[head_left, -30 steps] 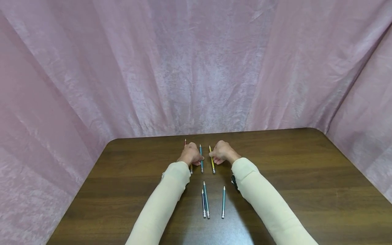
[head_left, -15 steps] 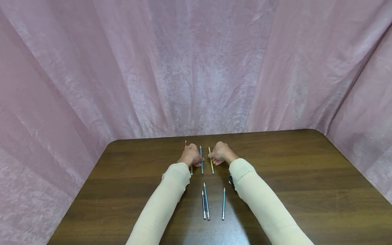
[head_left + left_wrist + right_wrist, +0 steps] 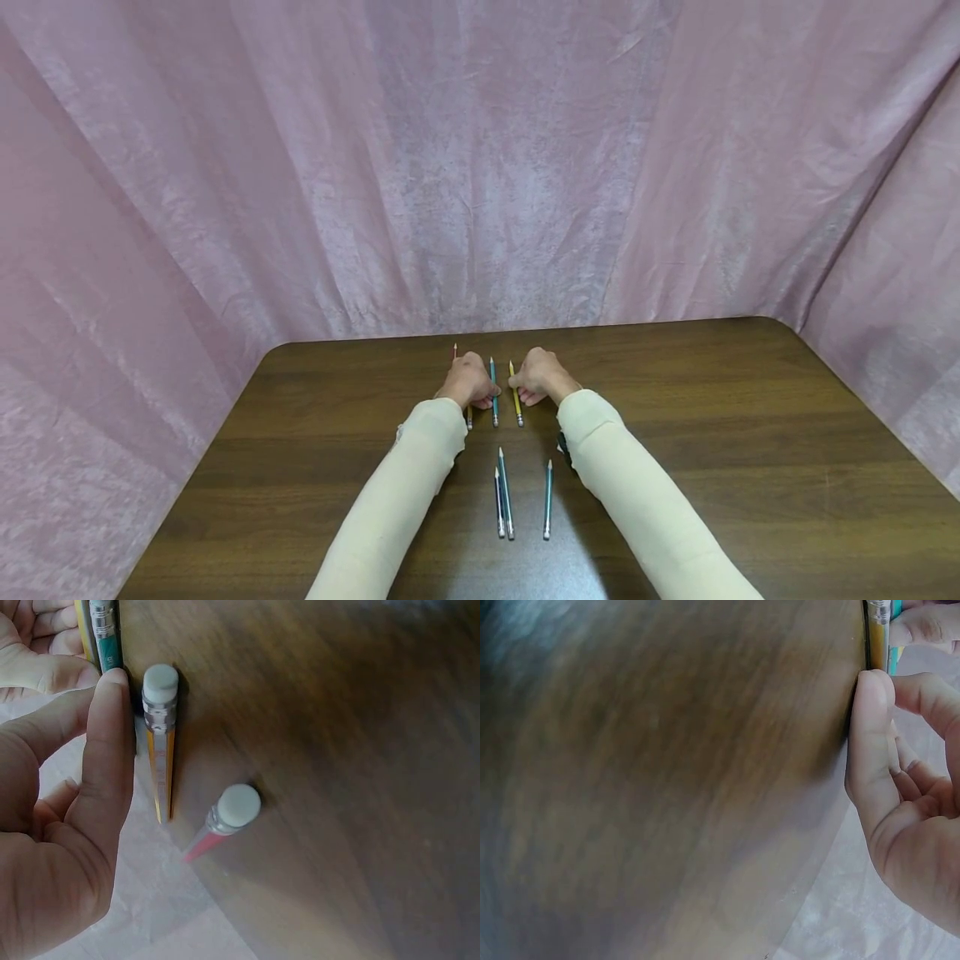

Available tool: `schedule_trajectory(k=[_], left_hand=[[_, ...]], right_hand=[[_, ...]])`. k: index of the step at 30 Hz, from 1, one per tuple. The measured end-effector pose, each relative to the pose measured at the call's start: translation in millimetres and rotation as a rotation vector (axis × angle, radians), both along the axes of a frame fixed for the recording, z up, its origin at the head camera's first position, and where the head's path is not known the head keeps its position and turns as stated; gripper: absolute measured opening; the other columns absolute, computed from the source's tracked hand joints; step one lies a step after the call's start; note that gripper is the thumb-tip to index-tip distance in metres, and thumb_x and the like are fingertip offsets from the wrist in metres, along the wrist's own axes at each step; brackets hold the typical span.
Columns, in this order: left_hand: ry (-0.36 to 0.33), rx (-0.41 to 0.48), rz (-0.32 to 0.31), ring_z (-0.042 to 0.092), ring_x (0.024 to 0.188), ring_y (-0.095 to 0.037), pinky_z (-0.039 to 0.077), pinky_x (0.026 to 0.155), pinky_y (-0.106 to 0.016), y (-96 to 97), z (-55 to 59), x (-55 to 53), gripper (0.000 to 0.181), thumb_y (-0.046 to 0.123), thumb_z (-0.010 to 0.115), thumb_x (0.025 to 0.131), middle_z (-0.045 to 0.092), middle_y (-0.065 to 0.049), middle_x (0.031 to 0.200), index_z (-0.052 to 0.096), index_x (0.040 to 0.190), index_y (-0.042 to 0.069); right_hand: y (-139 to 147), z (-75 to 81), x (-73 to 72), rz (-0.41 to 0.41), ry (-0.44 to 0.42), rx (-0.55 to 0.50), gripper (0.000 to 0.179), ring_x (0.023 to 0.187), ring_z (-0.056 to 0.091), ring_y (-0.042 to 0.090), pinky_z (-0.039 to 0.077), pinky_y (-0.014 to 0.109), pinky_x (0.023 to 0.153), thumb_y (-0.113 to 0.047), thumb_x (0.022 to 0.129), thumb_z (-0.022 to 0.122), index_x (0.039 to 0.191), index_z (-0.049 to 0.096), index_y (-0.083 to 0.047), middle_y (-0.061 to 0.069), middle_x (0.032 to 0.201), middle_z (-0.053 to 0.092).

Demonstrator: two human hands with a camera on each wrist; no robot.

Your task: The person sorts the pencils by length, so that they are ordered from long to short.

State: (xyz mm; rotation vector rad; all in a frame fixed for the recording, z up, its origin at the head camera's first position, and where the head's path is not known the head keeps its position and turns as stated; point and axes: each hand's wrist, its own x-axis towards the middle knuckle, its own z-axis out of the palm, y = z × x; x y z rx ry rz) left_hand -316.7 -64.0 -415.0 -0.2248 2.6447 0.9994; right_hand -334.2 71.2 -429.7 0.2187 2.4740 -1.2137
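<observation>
In the head view my left hand (image 3: 467,381) pinches a light-blue pencil (image 3: 493,404) lying point-away on the table. Close to its right, my right hand (image 3: 542,377) has thumb and finger on a yellow pencil (image 3: 517,408). The left wrist view shows the left thumb at the blue-green pencil (image 3: 110,654), just below its metal band. Beside that hand lie an orange-yellow pencil (image 3: 160,720) and a red pencil (image 3: 238,807), both with white erasers. From the right wrist, the right thumb presses the yellow pencil (image 3: 878,645), with the other pencil close behind.
Nearer the body lie a dark-blue pencil (image 3: 498,507) and a teal pencil (image 3: 507,504) almost side by side. Another teal pencil (image 3: 547,504) lies to their right. The brown wooden table (image 3: 735,417) ends at a pink curtain (image 3: 480,167).
My right hand has slid slightly left with the yellow pencil, narrowing the gap to the light-blue one. The left hand and its pencil have stayed in place.
</observation>
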Motion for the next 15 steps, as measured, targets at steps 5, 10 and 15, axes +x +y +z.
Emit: schedule_trajectory(k=[5,10,15], left_hand=[[0.005,0.024,-0.007,0.066,0.047,-0.016,0.06,0.052,-0.027,-1.9,-1.3,0.2,0.019,0.003,0.077,0.086,0.067,-0.01,0.059,0.066,0.072,-0.002],[0.013,0.03,-0.006,0.068,0.05,-0.018,0.06,0.051,-0.028,-2.6,-1.9,0.6,0.018,0.003,0.076,0.086,0.067,-0.011,0.06,0.065,0.073,-0.002],[0.024,0.024,-0.002,0.068,0.052,-0.018,0.06,0.05,-0.027,-1.9,-1.9,1.7,0.018,0.003,0.076,0.086,0.066,-0.01,0.06,0.065,0.071,-0.002]], right_hand=[[0.7,-3.2,-0.3,0.018,0.029,-0.005,0.014,0.045,0.063,0.014,0.059,0.027,0.048,-0.002,0.089,0.07,0.077,0.067,0.005,0.011,0.061,0.066],[1.8,-2.2,1.0,0.024,0.036,-0.01,0.014,0.046,0.064,0.015,0.06,0.028,0.049,-0.003,0.089,0.07,0.079,0.067,0.006,0.012,0.062,0.066],[2.9,-2.2,2.0,0.025,0.032,-0.035,0.013,0.046,0.064,0.015,0.06,0.028,0.05,-0.004,0.089,0.071,0.083,0.067,0.007,0.012,0.062,0.066]])
